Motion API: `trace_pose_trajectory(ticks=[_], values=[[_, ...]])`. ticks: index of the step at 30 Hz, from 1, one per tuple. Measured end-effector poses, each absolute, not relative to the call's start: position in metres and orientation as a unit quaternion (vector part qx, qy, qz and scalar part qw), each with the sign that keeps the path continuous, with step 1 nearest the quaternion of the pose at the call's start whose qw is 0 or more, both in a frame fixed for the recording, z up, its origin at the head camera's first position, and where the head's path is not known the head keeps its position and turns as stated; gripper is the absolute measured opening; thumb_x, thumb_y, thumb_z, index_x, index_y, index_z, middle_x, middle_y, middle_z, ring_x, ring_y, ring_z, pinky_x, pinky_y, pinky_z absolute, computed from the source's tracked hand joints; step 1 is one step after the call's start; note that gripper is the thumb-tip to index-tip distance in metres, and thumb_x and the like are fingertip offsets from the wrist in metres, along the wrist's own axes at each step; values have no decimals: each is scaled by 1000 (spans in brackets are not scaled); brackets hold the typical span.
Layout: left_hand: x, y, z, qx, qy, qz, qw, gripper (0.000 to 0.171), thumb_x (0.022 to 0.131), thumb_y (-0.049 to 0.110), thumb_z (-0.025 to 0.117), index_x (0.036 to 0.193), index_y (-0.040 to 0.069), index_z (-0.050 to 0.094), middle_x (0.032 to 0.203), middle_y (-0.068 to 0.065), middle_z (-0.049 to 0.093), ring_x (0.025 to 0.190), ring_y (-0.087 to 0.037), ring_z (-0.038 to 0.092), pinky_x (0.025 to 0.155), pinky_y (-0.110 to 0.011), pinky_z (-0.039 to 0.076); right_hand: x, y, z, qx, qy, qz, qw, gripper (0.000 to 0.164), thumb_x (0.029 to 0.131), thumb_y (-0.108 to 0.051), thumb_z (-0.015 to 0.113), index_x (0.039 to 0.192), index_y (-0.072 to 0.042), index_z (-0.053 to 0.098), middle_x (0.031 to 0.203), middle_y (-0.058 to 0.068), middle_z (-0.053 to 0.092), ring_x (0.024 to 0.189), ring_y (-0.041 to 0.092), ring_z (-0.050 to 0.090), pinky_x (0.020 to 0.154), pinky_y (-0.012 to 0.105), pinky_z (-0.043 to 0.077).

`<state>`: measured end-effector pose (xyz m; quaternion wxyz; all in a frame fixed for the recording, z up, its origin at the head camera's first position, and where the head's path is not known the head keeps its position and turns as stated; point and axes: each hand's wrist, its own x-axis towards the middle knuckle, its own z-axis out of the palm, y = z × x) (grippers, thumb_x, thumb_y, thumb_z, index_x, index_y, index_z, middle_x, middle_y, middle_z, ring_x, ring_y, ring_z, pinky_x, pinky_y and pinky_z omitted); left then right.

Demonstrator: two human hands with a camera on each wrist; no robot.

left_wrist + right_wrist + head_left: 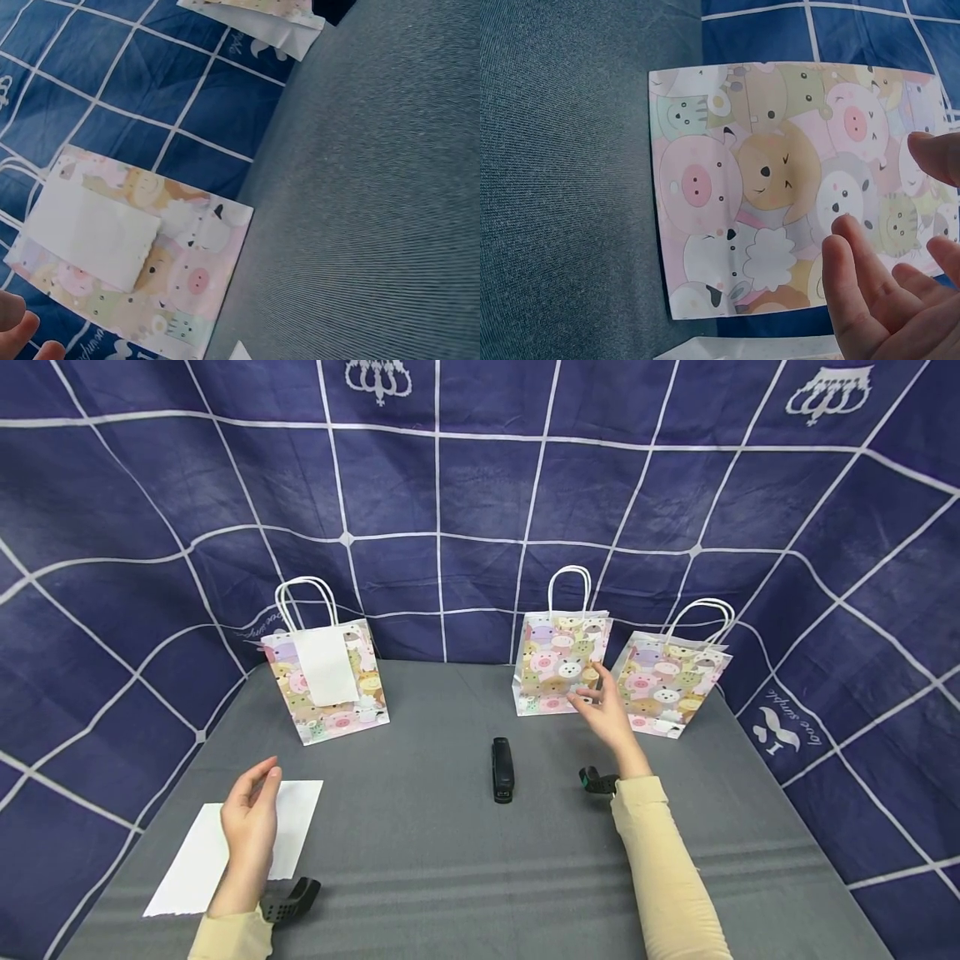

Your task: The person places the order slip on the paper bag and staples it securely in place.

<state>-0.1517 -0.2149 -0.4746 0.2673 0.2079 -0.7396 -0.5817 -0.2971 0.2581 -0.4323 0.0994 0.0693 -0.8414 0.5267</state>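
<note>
My right hand [606,714] reaches in front of the middle animal-print paper bag [555,647], its fingers spread and nothing between them. In the right wrist view the printed bag face fills the middle; whether fingertips touch it I cannot tell. At the lower left, my left hand [251,822] hovers relaxed over white paper [298,814] on the table, holding nothing visible. Another animal-print bag [367,672] stands at the back left, with a white paper piece [327,668] on its front. Only a few left fingertips [19,330] show in the left wrist view.
A black stapler [502,770] lies mid-table. To the right of the middle bag stands a third matching bag [671,681], slightly tilted. Blue cloth with white grid lines [480,568] hangs behind the grey table [427,852] and along its sides.
</note>
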Motion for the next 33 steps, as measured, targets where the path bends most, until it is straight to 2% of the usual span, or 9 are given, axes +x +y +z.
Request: trace_pose_trajectory(ticks=[4, 8, 11, 15, 20, 26, 33], values=[[-150, -218, -486, 204, -748, -576, 259, 43, 96, 35, 52, 127, 6, 56, 130, -15, 52, 124, -26, 43, 102, -34, 33, -300, 258, -433, 71, -845, 519, 104, 78, 89, -13, 65, 148, -4, 14, 151, 22, 14, 114, 40, 52, 87, 50, 46], [-150, -223, -500, 201, -769, -554, 248, 44, 97, 35, 51, 130, 7, 54, 135, -16, 49, 133, -28, 34, 110, -38, 22, -303, 259, -432, 82, -844, 519, 110, 79, 88, -9, 64, 148, -3, 13, 153, 18, 12, 114, 41, 51, 89, 50, 44], [-145, -221, -498, 204, -787, -531, 238, 44, 97, 33, 50, 130, 4, 53, 136, -18, 47, 134, -32, 31, 110, -45, 19, -306, 260, -431, 91, -842, 519, 115, 80, 89, -6, 63, 148, -2, 10, 153, 18, 10, 115, 42, 50, 90, 51, 43], [-139, -216, -490, 217, -810, -500, 216, 42, 96, 30, 52, 127, 1, 54, 136, -23, 45, 131, -40, 33, 105, -54, 22, -309, 262, -429, 89, -848, 508, 124, 81, 89, -8, 63, 148, -2, 9, 154, 18, 8, 114, 42, 50, 90, 51, 43], [-137, -217, -493, 215, -836, -459, 208, 37, 92, 22, 59, 122, 0, 57, 132, -24, 48, 125, -41, 39, 102, -52, 28, -314, 263, -428, 80, -853, 498, 130, 82, 88, -9, 65, 149, -4, 10, 154, 17, 8, 113, 40, 53, 91, 50, 43], [-136, -219, -502, 203, -856, -425, 211, 36, 89, 17, 63, 119, -2, 58, 131, -26, 48, 123, -44, 39, 101, -52, 27, -318, 264, -428, 70, -849, 509, 122, 84, 88, -10, 65, 150, -7, 7, 155, 15, 2, 114, 39, 52, 90, 49, 43], [-136, -221, -508, 194, -874, -390, 214, 42, 80, 10, 70, 118, -3, 57, 128, -28, 49, 119, -46, 40, 99, -54, 28, -320, 265, -428, 56, -853, 507, 108, 85, 90, -15, 64, 150, -10, 5, 150, 23, 12, 114, 38, 53, 83, 43, 46]])
